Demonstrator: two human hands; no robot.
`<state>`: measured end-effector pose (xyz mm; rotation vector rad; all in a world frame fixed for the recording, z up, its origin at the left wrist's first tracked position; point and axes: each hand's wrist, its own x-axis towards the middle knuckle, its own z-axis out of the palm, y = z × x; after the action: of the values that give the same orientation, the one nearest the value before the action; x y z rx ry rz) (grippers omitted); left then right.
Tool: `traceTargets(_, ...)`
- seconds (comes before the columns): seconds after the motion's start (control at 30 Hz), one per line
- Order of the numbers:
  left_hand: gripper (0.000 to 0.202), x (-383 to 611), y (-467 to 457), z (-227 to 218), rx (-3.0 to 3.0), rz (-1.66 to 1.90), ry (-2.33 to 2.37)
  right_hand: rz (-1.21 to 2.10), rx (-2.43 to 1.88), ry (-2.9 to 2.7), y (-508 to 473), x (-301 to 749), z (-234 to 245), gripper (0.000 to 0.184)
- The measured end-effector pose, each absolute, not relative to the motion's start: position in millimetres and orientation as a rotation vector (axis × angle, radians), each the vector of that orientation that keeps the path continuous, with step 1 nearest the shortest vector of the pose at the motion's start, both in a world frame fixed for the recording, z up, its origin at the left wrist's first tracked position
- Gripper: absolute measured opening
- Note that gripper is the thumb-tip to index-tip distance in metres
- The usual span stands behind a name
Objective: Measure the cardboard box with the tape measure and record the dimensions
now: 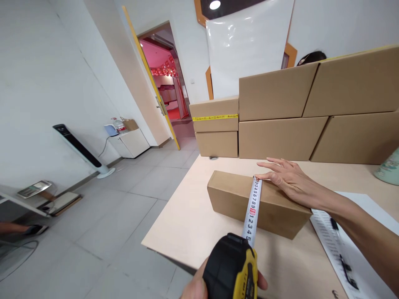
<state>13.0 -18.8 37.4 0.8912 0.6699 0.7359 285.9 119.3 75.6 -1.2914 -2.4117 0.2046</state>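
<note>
My left hand [196, 286] is wrapped round a black and yellow tape measure [230, 270] at the bottom of the view. Its white blade [252, 211] runs out across the top and near side of a closed brown cardboard box [229, 195]. At the box's far top edge, my right hand [282, 176] holds the blade's end with a fingertip pressed to it. The other fingers there stretch out to the left, and the wrist lies over the box's right part. Part of my left hand is hidden behind the tape measure's case.
Stacked cardboard boxes [277, 137] line the table's [181, 224] back edge, some with yellow tape lying along them. Printed paper [330, 245] and a black pen [347, 270] lie at right, near a green patterned object [389, 168]. A person's head shows behind the boxes.
</note>
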Motion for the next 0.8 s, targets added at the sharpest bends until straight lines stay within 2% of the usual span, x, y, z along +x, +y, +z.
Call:
traceTargets(0.17, 0.059, 12.7, -19.3, 38.0, 0.9, 0.759, 0.653, 0.217, -1.302, -2.406, 119.6, 285.8, 74.9, 0.051)
traceTargets(0.43, 0.063, 14.9, -19.9, 38.3, 0.863, 0.756, 0.646, 0.241, -1.306, -2.41, 120.3, 286.7, 73.4, 0.05)
traceTargets(0.63, 0.089, 14.3, -22.5, 39.4, 0.854, 0.789, 0.604, 0.233, -1.302, -2.42, 120.1, 286.8, 74.4, 0.05)
traceTargets(0.8, 0.069, 13.2, -21.4, 39.4, 0.881, 0.794, 0.601, 0.209, -1.305, -2.408, 119.4, 286.0, 75.7, 0.05)
